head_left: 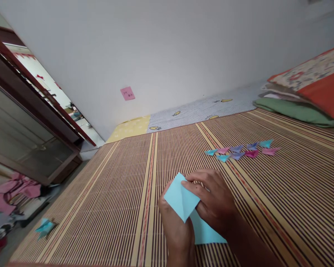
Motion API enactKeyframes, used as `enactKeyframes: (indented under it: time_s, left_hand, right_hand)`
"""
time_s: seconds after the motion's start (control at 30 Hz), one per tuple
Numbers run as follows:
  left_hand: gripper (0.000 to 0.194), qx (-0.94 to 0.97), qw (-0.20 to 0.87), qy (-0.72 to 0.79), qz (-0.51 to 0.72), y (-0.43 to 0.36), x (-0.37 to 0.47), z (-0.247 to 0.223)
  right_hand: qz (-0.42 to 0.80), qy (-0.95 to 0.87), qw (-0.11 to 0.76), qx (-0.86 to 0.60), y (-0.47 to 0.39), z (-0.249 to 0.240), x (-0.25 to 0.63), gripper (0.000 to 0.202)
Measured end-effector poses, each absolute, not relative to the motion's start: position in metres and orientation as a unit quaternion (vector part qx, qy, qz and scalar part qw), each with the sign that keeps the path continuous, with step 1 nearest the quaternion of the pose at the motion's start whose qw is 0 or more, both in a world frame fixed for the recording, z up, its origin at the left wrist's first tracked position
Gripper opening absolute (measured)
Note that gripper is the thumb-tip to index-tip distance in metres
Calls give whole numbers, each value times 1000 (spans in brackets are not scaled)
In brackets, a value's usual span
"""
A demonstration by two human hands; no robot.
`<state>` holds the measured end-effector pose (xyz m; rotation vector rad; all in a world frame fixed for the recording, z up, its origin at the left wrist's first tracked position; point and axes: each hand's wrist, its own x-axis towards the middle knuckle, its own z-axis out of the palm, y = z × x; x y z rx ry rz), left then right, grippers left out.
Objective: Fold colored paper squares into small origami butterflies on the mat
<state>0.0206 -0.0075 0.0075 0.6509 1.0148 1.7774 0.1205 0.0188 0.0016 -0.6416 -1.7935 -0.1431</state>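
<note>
A light blue square of folded paper (180,196) with a crease down its middle is held up between both hands, one corner pointing away from me. My left hand (174,226) grips it from behind and below, most of its fingers hidden by the paper. At the right edge my right hand (214,200) pinches it, thumb and fingers at the upper right side. Beneath my hands lies another light blue sheet (210,230), flat on the striped mat (122,207) and partly covered by my right hand.
Two rows of small folded paper figures (252,153) in blue, purple and pink lie beyond my right hand. A crumpled blue paper piece (45,227) sits at the mat's left edge. Folded bedding (300,111) is stacked far right. A pink note (127,93) is on the wall.
</note>
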Motion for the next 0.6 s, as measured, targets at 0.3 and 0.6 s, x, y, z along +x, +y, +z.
enactKeyframes:
  time_s: [0.3, 0.6]
  left_hand:
    - [22, 185, 633, 339, 671, -10, 14, 16]
    - [56, 145, 729, 213, 634, -10, 0, 33]
  right_hand:
    - [-66, -763, 571, -295, 29, -1, 131, 33]
    - [-40, -780, 553, -292, 30, 3, 131, 42]
